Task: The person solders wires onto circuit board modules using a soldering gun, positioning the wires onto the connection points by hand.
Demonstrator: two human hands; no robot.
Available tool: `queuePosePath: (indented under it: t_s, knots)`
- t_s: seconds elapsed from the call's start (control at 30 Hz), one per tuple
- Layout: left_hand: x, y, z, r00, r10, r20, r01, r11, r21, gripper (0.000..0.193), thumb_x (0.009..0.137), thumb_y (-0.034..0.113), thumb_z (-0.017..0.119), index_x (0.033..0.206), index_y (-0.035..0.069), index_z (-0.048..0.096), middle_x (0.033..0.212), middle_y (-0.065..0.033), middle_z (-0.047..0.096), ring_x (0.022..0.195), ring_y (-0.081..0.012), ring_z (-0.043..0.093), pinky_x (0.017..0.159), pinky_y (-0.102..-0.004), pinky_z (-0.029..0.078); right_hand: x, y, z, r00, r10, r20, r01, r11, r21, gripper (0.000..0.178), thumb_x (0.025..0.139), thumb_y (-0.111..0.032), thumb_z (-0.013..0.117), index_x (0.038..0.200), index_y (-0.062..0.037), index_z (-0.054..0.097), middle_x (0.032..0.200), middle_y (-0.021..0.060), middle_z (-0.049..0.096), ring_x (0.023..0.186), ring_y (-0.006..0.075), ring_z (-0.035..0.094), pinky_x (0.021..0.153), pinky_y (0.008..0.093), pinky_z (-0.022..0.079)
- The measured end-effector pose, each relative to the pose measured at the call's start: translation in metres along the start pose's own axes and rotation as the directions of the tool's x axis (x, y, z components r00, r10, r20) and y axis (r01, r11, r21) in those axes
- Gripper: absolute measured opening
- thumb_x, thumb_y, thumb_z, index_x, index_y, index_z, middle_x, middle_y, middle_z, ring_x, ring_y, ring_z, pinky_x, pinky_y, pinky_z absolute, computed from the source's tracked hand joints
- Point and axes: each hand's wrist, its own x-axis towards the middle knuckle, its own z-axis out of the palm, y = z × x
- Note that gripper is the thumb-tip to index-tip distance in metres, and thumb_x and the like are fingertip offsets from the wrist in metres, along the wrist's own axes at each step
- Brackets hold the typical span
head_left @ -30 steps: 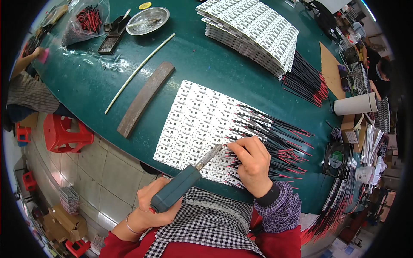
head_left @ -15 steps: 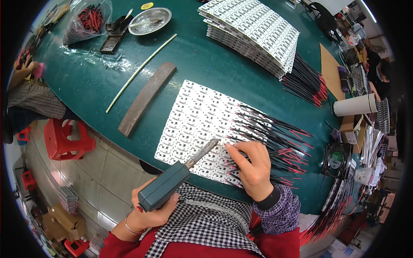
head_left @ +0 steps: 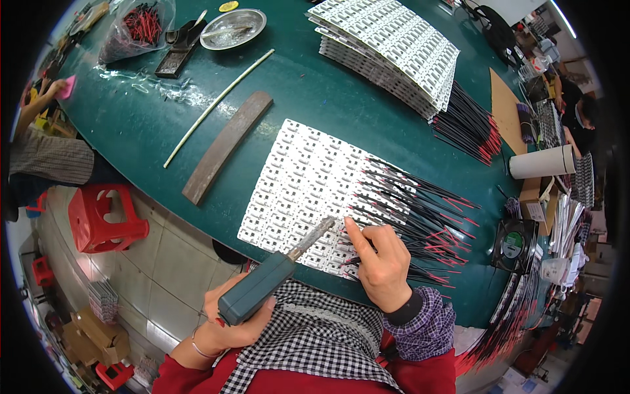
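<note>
My left hand [head_left: 237, 318] is wrapped round the dark green handle of a soldering iron [head_left: 259, 289]. The iron's worn metal tip points up and right, just over a white circuit board panel [head_left: 289, 177] with rows of small components. Close to that tip, my right hand [head_left: 384, 266] rests over the panel's right part, one digit stretched to the board and the other fingers curled. Whatever it grips is hidden beneath it. Black wires with red ends [head_left: 426, 190] fan out rightward from the panel, some passing under my right hand.
Beyond the panel rises a stack of similar panels [head_left: 387, 52]. A brown curved bar [head_left: 226, 148], a thin pale rod [head_left: 220, 108], a metal dish [head_left: 233, 29] and a bag of wires [head_left: 141, 29] lie leftward. A small fan [head_left: 512, 246] stands right. Another person's hand [head_left: 58, 87] shows far left.
My right hand's fingers have shifted from a pinch to one stretched digit with the others curled. The soldering iron has moved slightly down and right. The other person's hand has risen with something pink.
</note>
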Motion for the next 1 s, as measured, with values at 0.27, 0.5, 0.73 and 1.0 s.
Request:
queuePosePath:
  t_s: [0.27, 0.5, 0.73, 1.0]
  knots:
    - [-0.0016, -0.0005, 0.0008, 0.999, 0.022, 0.033, -0.024, 0.998, 0.065, 0.030, 0.071, -0.003, 0.080, 0.100, -0.007, 0.073, 0.095, -0.0180, 0.073, 0.072, -0.0250, 0.073, 0.064, -0.0300, 0.057, 0.0026, -0.0051, -0.0053, 1.000, 0.009, 0.029, -0.007, 0.998, -0.066, 0.039, 0.078, -0.004, 0.065, 0.116, -0.0011, 0.071, 0.087, 0.0051, 0.059, 0.080, 0.0204, 0.059, 0.063, 0.0327, 0.044]
    - [-0.0027, -0.0023, 0.0021, 0.998, 0.050, 0.042, -0.053, 0.995, 0.088, 0.029, 0.071, -0.004, 0.079, 0.099, -0.007, 0.072, 0.096, -0.0178, 0.073, 0.074, -0.0251, 0.074, 0.066, -0.0298, 0.058, 0.0011, -0.0034, -0.0045, 1.000, -0.006, 0.009, 0.006, 0.999, -0.038, 0.029, 0.079, -0.008, 0.064, 0.107, -0.0014, 0.070, 0.093, 0.0060, 0.063, 0.083, 0.0222, 0.061, 0.067, 0.0345, 0.045]
    - [0.0031, -0.0030, 0.0057, 0.997, 0.079, 0.019, -0.080, 0.997, 0.018, 0.027, 0.070, -0.007, 0.079, 0.096, -0.007, 0.071, 0.095, -0.0173, 0.073, 0.076, -0.0247, 0.074, 0.067, -0.0293, 0.057, 0.0008, -0.0030, -0.0042, 1.000, 0.002, 0.020, -0.001, 0.999, -0.042, 0.029, 0.079, -0.007, 0.064, 0.107, -0.0006, 0.070, 0.094, 0.0065, 0.064, 0.084, 0.0226, 0.061, 0.067, 0.0344, 0.045]
    - [0.0025, -0.0021, 0.0065, 0.998, 0.051, 0.023, -0.051, 0.999, -0.005, 0.025, 0.070, -0.007, 0.079, 0.093, -0.006, 0.070, 0.088, -0.0154, 0.071, 0.070, -0.0241, 0.071, 0.063, -0.0293, 0.055, 0.0004, -0.0045, -0.0045, 1.000, 0.002, 0.010, -0.001, 0.999, -0.049, 0.030, 0.078, -0.006, 0.064, 0.107, -0.0002, 0.070, 0.092, 0.0063, 0.062, 0.084, 0.0228, 0.061, 0.067, 0.0345, 0.045]
